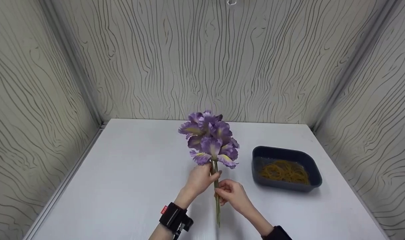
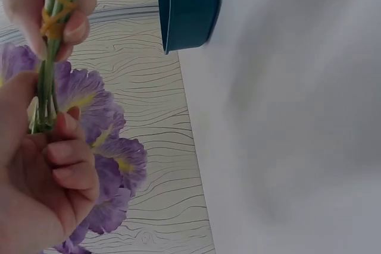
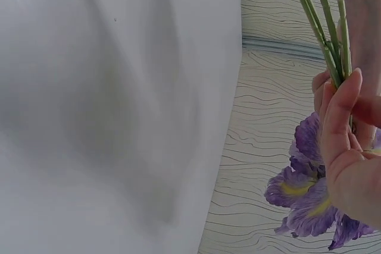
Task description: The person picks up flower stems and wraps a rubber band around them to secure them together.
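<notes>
A bunch of purple irises (image 1: 210, 141) with yellow streaks stands upright over the white table, blooms up and green stems (image 1: 218, 210) down. My left hand (image 1: 199, 178) grips the stems just below the blooms. Lower down, the fingers of my right hand (image 1: 234, 195) pinch the same stems. In the left wrist view a yellow rubber band (image 2: 55, 19) is wrapped around the stems at the right hand's fingertips. The cut stem ends (image 3: 321, 16) stick out past the right hand in the right wrist view.
On the right of the white table (image 1: 139, 186) stands a dark blue bin (image 1: 282, 188) with a heap of yellow rubber bands (image 1: 285, 171) inside. Wood-grain patterned panels (image 1: 196, 60) enclose the table at the back and both sides.
</notes>
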The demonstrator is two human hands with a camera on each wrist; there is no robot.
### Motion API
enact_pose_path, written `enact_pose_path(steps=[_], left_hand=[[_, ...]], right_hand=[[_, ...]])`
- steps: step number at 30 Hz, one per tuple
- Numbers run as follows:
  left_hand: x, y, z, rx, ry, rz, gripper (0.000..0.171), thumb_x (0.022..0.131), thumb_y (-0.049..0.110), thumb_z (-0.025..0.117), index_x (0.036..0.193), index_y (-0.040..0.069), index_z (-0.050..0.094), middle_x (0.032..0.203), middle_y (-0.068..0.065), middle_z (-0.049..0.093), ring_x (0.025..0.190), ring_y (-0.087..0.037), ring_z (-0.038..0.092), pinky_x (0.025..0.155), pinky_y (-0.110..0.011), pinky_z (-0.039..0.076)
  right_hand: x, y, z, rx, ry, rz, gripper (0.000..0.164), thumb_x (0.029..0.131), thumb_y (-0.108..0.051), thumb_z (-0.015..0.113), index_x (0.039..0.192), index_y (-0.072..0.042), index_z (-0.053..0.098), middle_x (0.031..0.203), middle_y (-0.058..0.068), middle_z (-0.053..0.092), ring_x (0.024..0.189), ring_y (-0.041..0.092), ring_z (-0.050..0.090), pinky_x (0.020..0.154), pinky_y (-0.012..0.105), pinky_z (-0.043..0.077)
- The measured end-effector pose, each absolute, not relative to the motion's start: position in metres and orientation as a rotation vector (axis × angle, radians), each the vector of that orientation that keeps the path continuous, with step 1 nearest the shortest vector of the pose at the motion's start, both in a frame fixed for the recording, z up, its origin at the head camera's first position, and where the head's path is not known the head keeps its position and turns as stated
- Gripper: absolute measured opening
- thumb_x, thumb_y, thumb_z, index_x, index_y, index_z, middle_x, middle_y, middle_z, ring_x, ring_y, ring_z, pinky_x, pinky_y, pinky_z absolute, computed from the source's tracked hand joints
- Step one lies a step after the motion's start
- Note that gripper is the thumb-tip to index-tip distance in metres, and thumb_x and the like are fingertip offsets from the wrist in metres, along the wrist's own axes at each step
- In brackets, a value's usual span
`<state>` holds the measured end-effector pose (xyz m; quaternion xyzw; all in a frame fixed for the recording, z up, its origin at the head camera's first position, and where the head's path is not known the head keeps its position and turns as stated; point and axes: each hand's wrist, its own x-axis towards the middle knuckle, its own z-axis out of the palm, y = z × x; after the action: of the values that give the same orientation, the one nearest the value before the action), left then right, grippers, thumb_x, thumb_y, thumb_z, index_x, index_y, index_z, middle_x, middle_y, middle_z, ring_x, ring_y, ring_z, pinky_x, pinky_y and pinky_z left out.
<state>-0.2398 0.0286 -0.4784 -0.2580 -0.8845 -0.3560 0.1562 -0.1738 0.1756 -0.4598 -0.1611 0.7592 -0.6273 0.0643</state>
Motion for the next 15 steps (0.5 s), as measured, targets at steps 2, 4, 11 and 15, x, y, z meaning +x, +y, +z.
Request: enact_pose_path(steps=[2, 4, 11, 15], left_hand=[[-0.24, 0.026, -0.48, -0.722, -2.514, -0.922, 0.025, 0.086, 0.029, 0.061, 0.072, 0.011, 0.049, 0.057, 0.009, 0.04, 0.047, -0.006, 0.038, 0.041, -0.021, 0.033], [-0.239, 0.023, -0.482, -0.694, -2.495, -0.827, 0.027, 0.086, 0.031, 0.06, 0.073, 0.01, 0.049, 0.057, 0.007, 0.041, 0.046, -0.008, 0.041, 0.039, -0.023, 0.034], [-0.238, 0.011, -0.486, -0.616, -2.405, -0.546, 0.03, 0.083, 0.03, 0.065, 0.075, 0.007, 0.047, 0.058, -0.001, 0.046, 0.047, -0.016, 0.049, 0.038, -0.029, 0.038], [-0.239, 0.005, -0.49, -0.58, -2.376, -0.434, 0.031, 0.081, 0.029, 0.066, 0.073, 0.007, 0.046, 0.055, -0.003, 0.043, 0.046, -0.018, 0.048, 0.036, -0.029, 0.037]], right_hand=[[-0.176, 0.176, -0.463, -0.48, 2.321, -1.875, 0.01, 0.086, 0.003, 0.056, 0.087, 0.013, 0.054, 0.07, 0.017, 0.06, 0.052, 0.013, 0.055, 0.05, 0.029, 0.049], [-0.178, 0.177, -0.466, -0.465, 2.345, -1.862, 0.01, 0.085, 0.003, 0.056, 0.086, 0.013, 0.055, 0.069, 0.017, 0.06, 0.052, 0.014, 0.055, 0.05, 0.031, 0.05], [-0.187, 0.179, -0.477, -0.396, 2.362, -1.873, 0.012, 0.085, 0.004, 0.056, 0.086, 0.015, 0.054, 0.069, 0.017, 0.059, 0.054, 0.023, 0.057, 0.052, 0.035, 0.05], [-0.196, 0.181, -0.487, -0.395, 2.378, -1.876, 0.011, 0.085, 0.004, 0.056, 0.085, 0.016, 0.054, 0.068, 0.018, 0.059, 0.054, 0.031, 0.058, 0.052, 0.04, 0.05]])
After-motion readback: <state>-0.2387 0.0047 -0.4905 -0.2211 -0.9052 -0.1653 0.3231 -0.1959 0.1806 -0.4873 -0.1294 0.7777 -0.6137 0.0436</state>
